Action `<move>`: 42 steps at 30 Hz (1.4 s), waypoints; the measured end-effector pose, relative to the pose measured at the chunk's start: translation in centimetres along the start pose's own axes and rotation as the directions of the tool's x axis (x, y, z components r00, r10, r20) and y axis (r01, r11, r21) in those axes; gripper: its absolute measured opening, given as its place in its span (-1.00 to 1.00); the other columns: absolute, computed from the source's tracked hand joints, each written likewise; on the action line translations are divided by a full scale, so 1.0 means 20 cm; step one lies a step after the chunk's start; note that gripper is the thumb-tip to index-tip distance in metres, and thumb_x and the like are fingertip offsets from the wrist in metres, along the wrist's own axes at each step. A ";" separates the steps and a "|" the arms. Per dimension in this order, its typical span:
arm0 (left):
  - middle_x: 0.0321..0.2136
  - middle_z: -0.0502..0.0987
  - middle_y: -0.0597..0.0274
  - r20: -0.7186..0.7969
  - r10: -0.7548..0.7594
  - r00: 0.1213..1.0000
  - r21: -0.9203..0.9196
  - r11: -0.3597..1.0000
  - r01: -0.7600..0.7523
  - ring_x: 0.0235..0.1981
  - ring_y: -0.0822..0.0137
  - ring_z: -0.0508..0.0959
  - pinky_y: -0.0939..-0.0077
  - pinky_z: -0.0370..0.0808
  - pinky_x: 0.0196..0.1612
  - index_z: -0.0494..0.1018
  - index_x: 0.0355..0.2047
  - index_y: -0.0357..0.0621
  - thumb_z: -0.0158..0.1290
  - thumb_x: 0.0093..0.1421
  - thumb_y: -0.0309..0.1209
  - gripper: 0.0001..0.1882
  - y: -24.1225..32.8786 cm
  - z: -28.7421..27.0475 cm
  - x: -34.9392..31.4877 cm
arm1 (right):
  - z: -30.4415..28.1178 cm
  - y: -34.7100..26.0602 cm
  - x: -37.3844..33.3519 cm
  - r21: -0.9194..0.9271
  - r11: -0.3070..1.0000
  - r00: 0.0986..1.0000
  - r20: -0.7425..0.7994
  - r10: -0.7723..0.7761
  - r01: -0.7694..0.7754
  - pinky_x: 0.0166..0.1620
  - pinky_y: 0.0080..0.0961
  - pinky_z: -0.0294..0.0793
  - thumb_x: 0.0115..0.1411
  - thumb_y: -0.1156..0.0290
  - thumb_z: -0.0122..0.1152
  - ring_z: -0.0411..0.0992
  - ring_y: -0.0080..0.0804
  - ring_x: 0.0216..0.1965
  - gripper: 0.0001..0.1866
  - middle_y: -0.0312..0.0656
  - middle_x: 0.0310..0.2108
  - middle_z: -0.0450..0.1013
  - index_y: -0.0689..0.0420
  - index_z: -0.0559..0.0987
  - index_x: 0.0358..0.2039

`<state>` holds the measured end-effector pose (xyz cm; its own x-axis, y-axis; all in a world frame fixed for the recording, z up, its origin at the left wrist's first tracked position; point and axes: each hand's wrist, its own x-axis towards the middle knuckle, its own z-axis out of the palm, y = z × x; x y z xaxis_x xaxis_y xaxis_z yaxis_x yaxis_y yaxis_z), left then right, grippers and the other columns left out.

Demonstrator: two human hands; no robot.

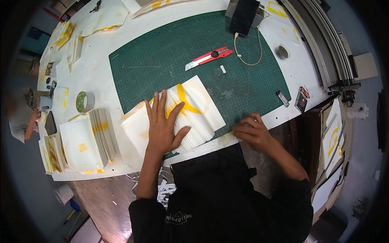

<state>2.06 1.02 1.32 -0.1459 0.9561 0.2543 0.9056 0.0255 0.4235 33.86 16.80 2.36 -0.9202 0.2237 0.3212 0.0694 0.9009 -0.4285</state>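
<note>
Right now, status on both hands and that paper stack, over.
Left hand flat on the fanned paper stack, pressing. Right hand curled at the mat's near edge, holding nothing visible. Red knife lies beyond, apart.

one green cutting mat (170,52), one red utility knife (209,57), one tape roll (84,101), one phone (244,15) (dark, propped), two hands
</note>
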 end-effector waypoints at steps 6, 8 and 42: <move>0.49 -0.01 -0.34 -0.005 0.015 1.000 -0.008 1.000 -0.015 0.52 -0.38 -0.09 -0.42 -0.29 0.47 0.43 0.28 0.01 0.00 0.31 0.16 -0.31 0.00 -0.01 0.01 | 0.03 0.09 0.26 0.020 0.987 0.980 -0.110 0.163 -0.162 -0.07 -0.24 0.36 0.09 0.67 0.34 0.51 -0.22 -0.20 -0.67 -0.15 -0.29 0.58 0.15 0.70 -0.10; 0.49 -0.01 -0.34 -0.005 0.019 1.000 -0.007 1.000 -0.019 0.52 -0.38 -0.09 -0.42 -0.30 0.46 0.43 0.28 0.01 0.00 0.31 0.16 -0.32 0.00 -0.01 0.01 | 0.16 0.16 0.43 -0.031 0.985 0.975 -0.152 0.164 -0.170 -0.11 -0.26 0.36 0.16 0.62 0.33 0.52 -0.17 -0.24 -0.69 -0.11 -0.33 0.58 0.18 0.69 -0.06; 0.51 -0.10 -0.35 0.032 0.014 0.999 0.046 0.999 -0.016 0.52 -0.41 -0.14 -0.48 -0.31 0.45 0.27 0.44 0.06 -0.12 0.34 0.26 -0.19 -0.01 0.00 0.00 | 0.19 -0.02 0.56 0.614 0.462 0.685 0.184 0.705 -0.640 -0.26 -0.49 0.62 0.12 -0.04 0.56 0.59 -0.41 -0.29 -0.06 0.11 -0.19 0.59 0.41 0.42 0.28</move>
<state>1.85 0.93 1.14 -0.1203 0.9652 0.2324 0.9252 0.0242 0.3786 22.10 17.55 2.90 -0.6525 0.7195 -0.2377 0.3850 0.0447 -0.9218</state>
